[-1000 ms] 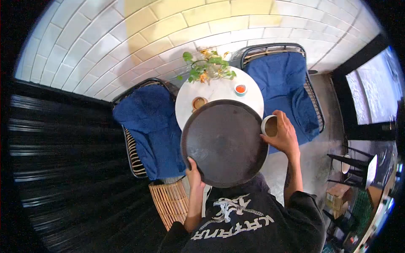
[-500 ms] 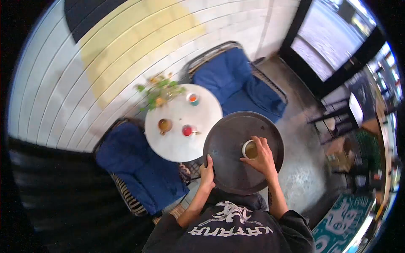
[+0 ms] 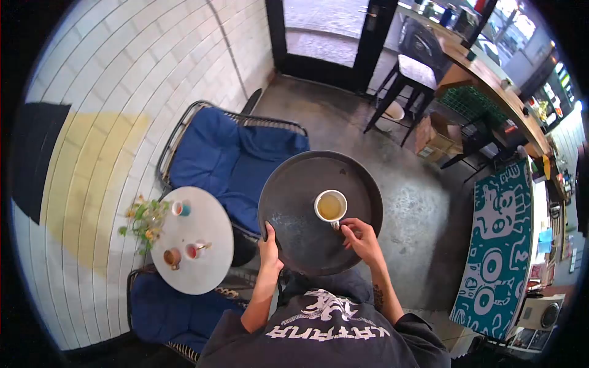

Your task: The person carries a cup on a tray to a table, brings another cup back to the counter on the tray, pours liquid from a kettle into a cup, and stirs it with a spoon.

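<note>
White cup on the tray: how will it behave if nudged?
The white cup is probably stiff and breakable; its smooth, thick-looking rim suggests ceramic. The liquid inside likely sloshes on a sharp nudge, since the top is open. It may twist if pushed at the handle, which sticks out to one side.

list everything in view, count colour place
tray: 1, dark, centre
cup: 1, white, on tray
table: 1, white, left
plant: 1, green, table edge
mug: 1, brown, on table
red drink: 1, red, on table
teal cup: 1, teal, on table
chairs: 2, blue-cushioned, by table
door: 1, black-framed, top
stools: unclear, black-legged, upper right
box: 1, brown, right
counter: 1, wooden, right
panel: 1, teal, right
wall: 1, mostly white, left
shirt: 1, black, bottom
left hand: 1, bare, gripping tray
right hand: 1, bare, near cup
</note>
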### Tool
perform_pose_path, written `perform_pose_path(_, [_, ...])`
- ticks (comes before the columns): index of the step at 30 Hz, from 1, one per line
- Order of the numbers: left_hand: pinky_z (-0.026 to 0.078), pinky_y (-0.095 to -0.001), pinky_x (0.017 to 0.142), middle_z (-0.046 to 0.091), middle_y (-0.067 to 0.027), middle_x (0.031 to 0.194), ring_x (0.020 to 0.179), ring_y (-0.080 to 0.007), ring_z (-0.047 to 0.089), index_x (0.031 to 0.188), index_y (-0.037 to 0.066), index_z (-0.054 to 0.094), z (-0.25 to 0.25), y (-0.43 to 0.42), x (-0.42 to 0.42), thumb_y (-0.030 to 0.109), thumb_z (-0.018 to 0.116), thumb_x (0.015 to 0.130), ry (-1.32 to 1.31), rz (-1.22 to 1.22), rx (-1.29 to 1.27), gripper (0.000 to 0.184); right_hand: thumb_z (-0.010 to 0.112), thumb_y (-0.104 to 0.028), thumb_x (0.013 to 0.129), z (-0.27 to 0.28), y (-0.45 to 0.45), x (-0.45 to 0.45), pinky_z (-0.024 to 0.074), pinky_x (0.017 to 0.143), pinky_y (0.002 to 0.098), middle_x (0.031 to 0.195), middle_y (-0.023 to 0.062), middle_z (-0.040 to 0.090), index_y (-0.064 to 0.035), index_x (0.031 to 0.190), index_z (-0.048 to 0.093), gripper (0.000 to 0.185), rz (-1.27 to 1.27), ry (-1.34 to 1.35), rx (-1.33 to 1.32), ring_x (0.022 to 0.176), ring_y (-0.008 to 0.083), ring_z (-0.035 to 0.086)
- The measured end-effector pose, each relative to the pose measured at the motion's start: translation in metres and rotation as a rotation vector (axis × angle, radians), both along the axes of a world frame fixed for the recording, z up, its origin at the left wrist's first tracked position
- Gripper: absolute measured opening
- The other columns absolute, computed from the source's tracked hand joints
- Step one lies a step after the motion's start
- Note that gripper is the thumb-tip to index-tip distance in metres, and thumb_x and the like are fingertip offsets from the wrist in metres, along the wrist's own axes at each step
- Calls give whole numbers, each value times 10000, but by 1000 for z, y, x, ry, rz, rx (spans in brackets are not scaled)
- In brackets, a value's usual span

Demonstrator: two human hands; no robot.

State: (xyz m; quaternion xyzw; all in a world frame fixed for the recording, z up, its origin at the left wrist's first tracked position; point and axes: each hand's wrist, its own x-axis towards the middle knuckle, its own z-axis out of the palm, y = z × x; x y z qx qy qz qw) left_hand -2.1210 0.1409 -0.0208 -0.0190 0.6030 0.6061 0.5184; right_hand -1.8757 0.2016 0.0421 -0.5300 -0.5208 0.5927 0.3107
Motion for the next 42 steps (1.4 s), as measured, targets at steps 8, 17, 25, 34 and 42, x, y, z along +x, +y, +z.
perform_pose_path(8, [535, -414, 930, 590, -180, 1277, 1109, -281, 624, 1319, -80, 481, -6, 107, 131, 474, 596, 972, 54, -94, 230, 664, 460, -315, 1060, -13, 84, 114, 558, 534, 282, 946, 113, 620, 65, 1177, 599, 421, -26, 288, -212, 641, 160, 647])
perform_pose_path(17, [522, -470, 948, 556, -186, 1319, 1176, -307, 585, 1360, -49, 444, -11, 222, 217, 493, 581, 974, 19, -188, 17, 679, 460, -362, 1060, -37, 179, 193, 550, 621, 290, 894, 66, 593, 0, 969, 595, 396, -124, 428, -277, 721, 143, 620])
perform_pose_path(25, [546, -406, 911, 604, -194, 1251, 1093, -277, 632, 1292, -114, 502, -41, 364, 276, 487, 582, 976, 26, -235, 2, 684, 466, -351, 1060, -71, 296, 272, 524, 633, 284, 800, 35, 598, -41, 913, 590, 365, -272, 447, -277, 689, 133, 609])
perform_pose_path(34, [493, -401, 976, 545, -202, 1353, 1216, -278, 559, 1357, -128, 443, -106, 540, 249, 544, 575, 963, 184, -297, -192, 789, 476, -366, 1055, -61, 489, 359, 501, 641, 297, 777, 41, 590, -34, 901, 568, 377, -383, 290, -258, 682, 138, 594])
perform_pose_path(42, [498, -437, 978, 517, -241, 1344, 1195, -316, 568, 1367, -130, 361, -119, 580, 230, 599, 571, 938, 227, -157, -387, 872, 471, -357, 1055, -184, 655, 393, 493, 676, 331, 830, 42, 567, -79, 915, 528, 315, -372, 364, -331, 754, 173, 589])
